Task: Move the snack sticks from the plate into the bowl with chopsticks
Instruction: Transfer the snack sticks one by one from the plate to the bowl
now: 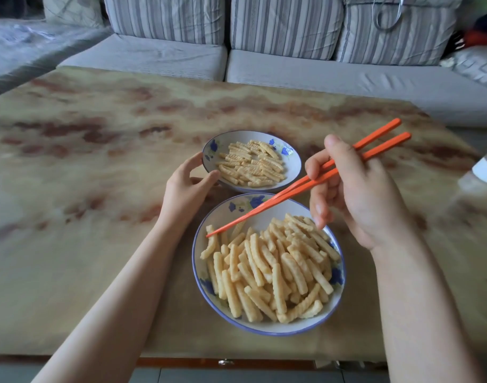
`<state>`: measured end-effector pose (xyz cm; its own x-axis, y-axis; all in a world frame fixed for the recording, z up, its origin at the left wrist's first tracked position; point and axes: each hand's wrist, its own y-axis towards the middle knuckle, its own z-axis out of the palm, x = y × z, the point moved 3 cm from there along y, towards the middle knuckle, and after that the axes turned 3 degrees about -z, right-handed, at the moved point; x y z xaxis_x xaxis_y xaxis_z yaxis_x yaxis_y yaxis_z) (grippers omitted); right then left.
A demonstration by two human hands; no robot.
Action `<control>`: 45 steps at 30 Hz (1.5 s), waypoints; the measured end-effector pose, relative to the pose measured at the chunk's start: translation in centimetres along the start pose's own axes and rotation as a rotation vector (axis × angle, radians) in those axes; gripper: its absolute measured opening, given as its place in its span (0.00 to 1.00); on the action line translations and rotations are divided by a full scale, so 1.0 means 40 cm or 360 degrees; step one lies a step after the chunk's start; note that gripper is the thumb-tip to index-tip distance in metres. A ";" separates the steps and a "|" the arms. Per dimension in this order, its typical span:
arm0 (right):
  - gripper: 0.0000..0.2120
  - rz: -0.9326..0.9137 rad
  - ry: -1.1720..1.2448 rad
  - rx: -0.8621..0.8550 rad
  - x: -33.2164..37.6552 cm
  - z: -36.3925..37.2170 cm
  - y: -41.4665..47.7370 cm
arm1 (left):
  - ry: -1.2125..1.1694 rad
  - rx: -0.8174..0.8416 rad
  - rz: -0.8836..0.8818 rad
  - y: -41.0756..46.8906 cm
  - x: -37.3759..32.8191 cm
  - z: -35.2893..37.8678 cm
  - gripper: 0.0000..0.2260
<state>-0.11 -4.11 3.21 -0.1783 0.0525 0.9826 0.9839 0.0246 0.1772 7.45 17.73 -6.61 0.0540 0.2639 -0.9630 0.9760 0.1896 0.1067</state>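
Note:
Two white dishes with blue flowers stand on the table. The near, larger dish (237,214) is piled with pale yellow snack sticks (272,272). The far, smaller dish (292,164) holds a thinner layer of the same sticks (250,164). My left hand (187,189) grips the far dish's left rim, thumb and fingers curled round it. My right hand (355,194) holds a pair of orange chopsticks (264,205) over the near dish. Their tips lie together at a stick by that dish's left edge. Nothing is lifted between them.
The dishes sit on a marbled beige and brown table (98,161); its front edge is just below my forearms. A grey striped sofa (264,64) runs along the far side. A clear, white-capped container (485,170) stands at the right edge.

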 end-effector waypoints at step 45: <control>0.27 -0.0233 0.0257 -0.0486 0.011 -0.041 0.012 | -0.0011 0.0025 -0.0034 -0.001 -0.001 0.000 0.21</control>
<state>0.30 -5.73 3.82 -0.3368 -0.0880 0.9374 0.9115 -0.2800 0.3012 7.39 17.69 -6.56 0.0347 0.2537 -0.9667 0.9802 0.1802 0.0825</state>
